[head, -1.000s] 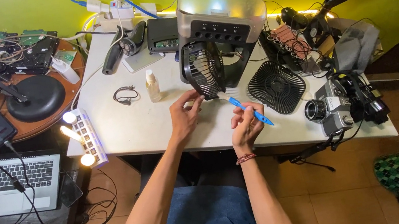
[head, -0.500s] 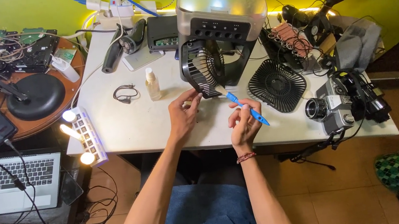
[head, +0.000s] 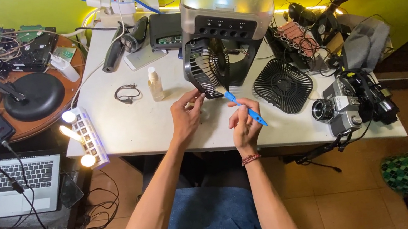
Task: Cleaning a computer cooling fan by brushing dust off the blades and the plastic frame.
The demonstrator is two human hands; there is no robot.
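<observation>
A grey fan unit point(head: 226, 26) stands upright on the white table point(head: 131, 124), its round black fan cage point(head: 208, 71) facing left. My left hand point(head: 186, 116) touches the lower rim of that cage with its fingertips. My right hand point(head: 245, 123) grips a blue-handled brush point(head: 240, 105), whose pale bristles reach into the cage. A detached black grille point(head: 283, 86) lies flat just right of the fan.
A small clear bottle point(head: 155, 83) and a black cable loop point(head: 126, 93) lie left of the fan. Cameras point(head: 338, 106) sit at the table's right end. A lit power strip point(head: 85, 136) hangs at the left edge, above a laptop point(head: 9, 184). A round side table point(head: 26, 97) holds electronics.
My right hand has pushed the brush further up and left into the fan cage. My left hand stays on the cage rim.
</observation>
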